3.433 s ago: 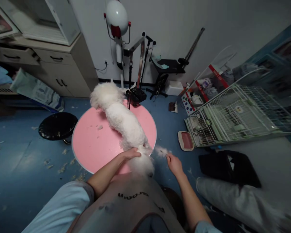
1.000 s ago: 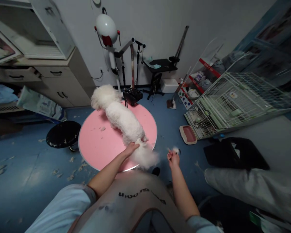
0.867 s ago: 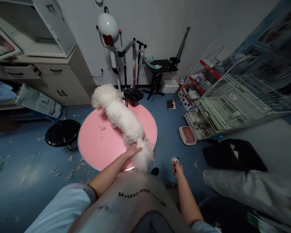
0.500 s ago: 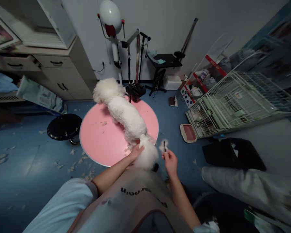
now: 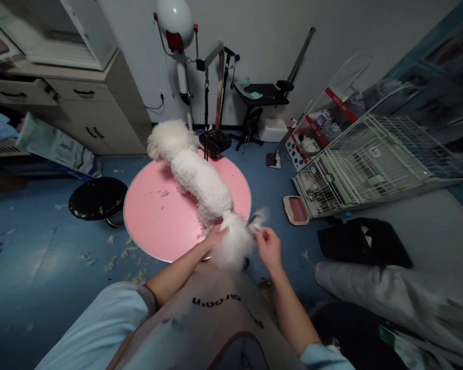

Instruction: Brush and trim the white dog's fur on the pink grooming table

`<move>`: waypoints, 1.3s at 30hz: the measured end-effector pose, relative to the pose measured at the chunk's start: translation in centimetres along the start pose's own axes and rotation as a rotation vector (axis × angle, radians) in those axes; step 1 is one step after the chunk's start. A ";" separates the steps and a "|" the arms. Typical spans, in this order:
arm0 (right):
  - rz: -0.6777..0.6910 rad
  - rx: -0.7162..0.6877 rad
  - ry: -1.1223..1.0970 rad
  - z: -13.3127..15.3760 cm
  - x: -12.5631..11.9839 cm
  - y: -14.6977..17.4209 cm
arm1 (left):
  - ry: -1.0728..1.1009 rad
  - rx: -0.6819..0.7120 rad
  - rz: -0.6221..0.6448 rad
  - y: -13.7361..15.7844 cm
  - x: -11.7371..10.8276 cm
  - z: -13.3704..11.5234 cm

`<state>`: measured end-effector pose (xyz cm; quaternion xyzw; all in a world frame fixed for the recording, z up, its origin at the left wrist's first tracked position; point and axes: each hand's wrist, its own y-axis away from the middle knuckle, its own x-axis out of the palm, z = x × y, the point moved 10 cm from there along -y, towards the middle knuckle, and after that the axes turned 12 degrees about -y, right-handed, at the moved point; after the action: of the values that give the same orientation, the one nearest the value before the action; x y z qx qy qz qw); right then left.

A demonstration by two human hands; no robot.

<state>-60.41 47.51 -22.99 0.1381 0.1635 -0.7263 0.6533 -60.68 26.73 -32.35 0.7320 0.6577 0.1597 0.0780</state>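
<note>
A white fluffy dog (image 5: pixel 202 180) stands on a round pink grooming table (image 5: pixel 150 216), its head toward the far left and its rear toward me. My left hand (image 5: pixel 215 237) is closed round the base of its bushy tail (image 5: pixel 232 244), which spreads out in front of my apron. Just right of the tail, my right hand (image 5: pixel 269 247) pinches a slim dark comb (image 5: pixel 253 221) with a tuft of white fur on it. The comb is smeared by motion, so its teeth cannot be made out. My fingers partly cover its near end.
A black stool (image 5: pixel 98 198) stands left of the table. Behind the dog rise a grooming arm (image 5: pixel 212 54) and a white dryer (image 5: pixel 175 23). A wire cage (image 5: pixel 355 167) and a pink litter tray (image 5: pixel 296 209) are on the right. Cut fur (image 5: pixel 129 251) litters the blue floor.
My right hand has turned, tilting the comb and fur tuft leftward against the tail's right side. My left hand keeps its hold at the tail base. The view has shifted slightly.
</note>
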 end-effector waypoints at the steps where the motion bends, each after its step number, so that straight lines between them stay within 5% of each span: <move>1: 0.071 -0.033 0.040 1.1 2.2 0.5 | -0.014 -0.008 0.011 0.0 0.2 0.0; 3: 0.150 -0.064 0.201 1.7 4.5 1.1 | -0.043 -0.024 0.027 0.0 0.4 0.0; 5: 0.143 -0.050 0.362 0.1 3.5 0.9 | -0.050 -0.024 0.038 0.2 0.4 -0.3; 10: -0.096 0.068 0.611 -4.5 -7.1 -1.6 | -0.044 -0.038 0.031 0.4 0.2 -0.9; 13: -0.285 0.102 0.507 -3.3 -10.1 -2.5 | -0.086 -0.014 0.018 0.1 0.2 -1.4; 17: -0.063 -0.019 0.198 1.4 -2.1 -2.4 | -0.162 0.036 -0.001 -0.5 0.2 -1.7; 21: 0.242 -0.079 0.284 2.3 5.5 0.4 | -0.192 0.079 -0.039 -0.8 -0.3 -1.8; 26: 0.463 -0.048 0.385 -1.0 4.0 2.3 | -0.181 0.094 0.021 -0.4 0.4 -1.8; 31: 0.595 -0.084 0.492 -0.9 1.9 -0.2 | -0.175 0.073 0.042 -0.1 1.2 -2.1; 39: 0.761 -0.106 0.538 -2.2 1.9 -2.0 | -0.137 0.066 0.032 -0.4 1.5 -2.4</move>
<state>-62.60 46.91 -25.67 0.3379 0.3018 -0.3639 0.8138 -61.72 28.07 -30.05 0.7537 0.6441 0.0886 0.0962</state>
